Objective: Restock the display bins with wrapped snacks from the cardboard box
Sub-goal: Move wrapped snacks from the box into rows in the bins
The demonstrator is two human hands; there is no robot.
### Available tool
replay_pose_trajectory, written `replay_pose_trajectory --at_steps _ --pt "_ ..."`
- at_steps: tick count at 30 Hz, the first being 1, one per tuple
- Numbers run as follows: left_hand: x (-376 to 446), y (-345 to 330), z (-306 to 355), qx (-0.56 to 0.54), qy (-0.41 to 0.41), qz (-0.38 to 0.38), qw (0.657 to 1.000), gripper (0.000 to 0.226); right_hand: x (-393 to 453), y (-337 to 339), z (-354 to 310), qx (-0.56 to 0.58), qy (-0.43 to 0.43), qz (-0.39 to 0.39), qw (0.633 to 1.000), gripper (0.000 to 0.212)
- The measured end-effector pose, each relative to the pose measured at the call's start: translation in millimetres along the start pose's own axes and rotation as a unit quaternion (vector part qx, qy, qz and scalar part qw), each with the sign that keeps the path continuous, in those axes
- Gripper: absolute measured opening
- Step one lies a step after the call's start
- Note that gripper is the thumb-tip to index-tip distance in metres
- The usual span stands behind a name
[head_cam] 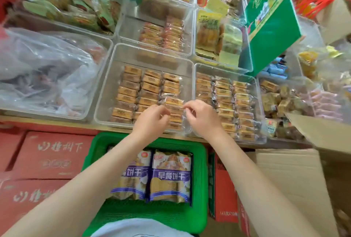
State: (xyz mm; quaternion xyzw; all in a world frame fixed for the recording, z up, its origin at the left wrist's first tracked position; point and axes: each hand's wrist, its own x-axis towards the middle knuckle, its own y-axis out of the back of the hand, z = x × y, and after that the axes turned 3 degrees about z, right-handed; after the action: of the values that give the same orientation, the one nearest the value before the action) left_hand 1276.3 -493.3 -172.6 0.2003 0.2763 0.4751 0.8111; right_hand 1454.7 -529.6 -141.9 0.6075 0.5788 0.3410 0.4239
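Two hands meet over the near right corner of a clear display bin [106,92] that sits on the table [57,120]. The left hand [152,120] and the right hand [203,118] each have their fingers curled, pinching opposite ends of one wrapped snack [173,101] that lies atop the right-hand column of snacks in that bin. The bin holds three neat columns of similar orange-brown packets. Just beside it on the right, a second clear bin [256,92] holds three more columns of the same kind. A cardboard box [296,176] stands open at the lower right, its flap raised near the bins. Below the hands, a green basket [199,179] holds two large purple-and-white biscuit bags [171,176]. Red cartons [49,157] lie to the left.
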Motion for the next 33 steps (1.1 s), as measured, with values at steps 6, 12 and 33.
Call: replay_pose_trajectory --at_steps 6,12,33 --pt "-65 -61 104 -0.012 -0.051 -0.062 0.997 0.020 -135 74 53 0.086 -0.012 0.129 0.988 0.020" --pt "-120 -184 226 0.027 -0.196 -0.031 0.980 0.020 -271 166 174 0.097 -0.086 0.282 0.951 0.015" --pt "-154 -402 329 0.336 -0.178 -0.107 0.919 0.023 -340 162 499 -0.156 -0.237 -0.255 0.924 0.063"
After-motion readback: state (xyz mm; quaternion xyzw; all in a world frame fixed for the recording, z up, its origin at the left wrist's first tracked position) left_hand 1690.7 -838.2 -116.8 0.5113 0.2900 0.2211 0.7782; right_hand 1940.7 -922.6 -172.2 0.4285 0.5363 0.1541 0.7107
